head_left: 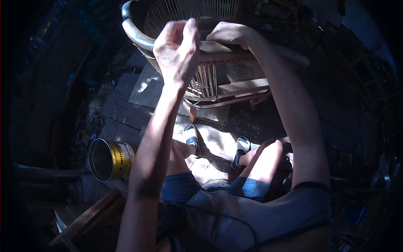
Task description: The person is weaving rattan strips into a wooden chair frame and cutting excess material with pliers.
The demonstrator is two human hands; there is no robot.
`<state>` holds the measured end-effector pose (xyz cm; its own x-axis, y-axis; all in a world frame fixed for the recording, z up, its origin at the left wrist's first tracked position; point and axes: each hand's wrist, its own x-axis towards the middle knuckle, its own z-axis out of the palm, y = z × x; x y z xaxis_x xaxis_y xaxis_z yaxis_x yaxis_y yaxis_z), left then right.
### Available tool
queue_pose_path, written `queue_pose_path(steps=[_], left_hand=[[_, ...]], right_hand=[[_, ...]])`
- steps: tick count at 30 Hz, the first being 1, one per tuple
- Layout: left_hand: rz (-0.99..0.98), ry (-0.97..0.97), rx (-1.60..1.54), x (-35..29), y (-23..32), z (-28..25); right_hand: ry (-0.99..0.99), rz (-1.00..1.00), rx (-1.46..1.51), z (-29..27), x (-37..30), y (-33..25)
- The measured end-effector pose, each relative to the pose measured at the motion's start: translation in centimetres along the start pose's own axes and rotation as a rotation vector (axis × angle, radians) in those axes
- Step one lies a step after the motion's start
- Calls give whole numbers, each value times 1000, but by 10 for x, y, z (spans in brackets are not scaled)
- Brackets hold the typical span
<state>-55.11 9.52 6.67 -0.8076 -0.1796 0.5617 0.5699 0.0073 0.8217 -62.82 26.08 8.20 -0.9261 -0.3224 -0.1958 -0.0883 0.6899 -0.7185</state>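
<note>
Right hand (231, 34) bends over the slatted chair (205, 77) just beneath it.

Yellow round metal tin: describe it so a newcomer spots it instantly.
Find the large brown slatted chair, top centre. Go down and left to the yellow metal tin. Its round open mouth sets it apart from the straight brown wooden board below.

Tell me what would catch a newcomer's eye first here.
Probably the slatted, cane-like chair at top centre, its pale curved rim catching the light. The sunlit left grip is raised in front of it, with the right grip at the rim beside it. Next comes the bright yellow tin at left, its open mouth turned leftward.
</note>
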Motion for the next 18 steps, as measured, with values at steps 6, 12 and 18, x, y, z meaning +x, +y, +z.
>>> queue_pose_path(steps=[6,12,18], left_hand=[[-693,-236,-214,-64,-21,-9],[-641,-144,-228,-66,-30,1],[-579,-240,-109,-112,-22,-37]], right_hand=[[99,-36,-63,7,-6,-8],[216,-149,-268,7,0,-1],[189,-308,-367,6,-8,-2]])
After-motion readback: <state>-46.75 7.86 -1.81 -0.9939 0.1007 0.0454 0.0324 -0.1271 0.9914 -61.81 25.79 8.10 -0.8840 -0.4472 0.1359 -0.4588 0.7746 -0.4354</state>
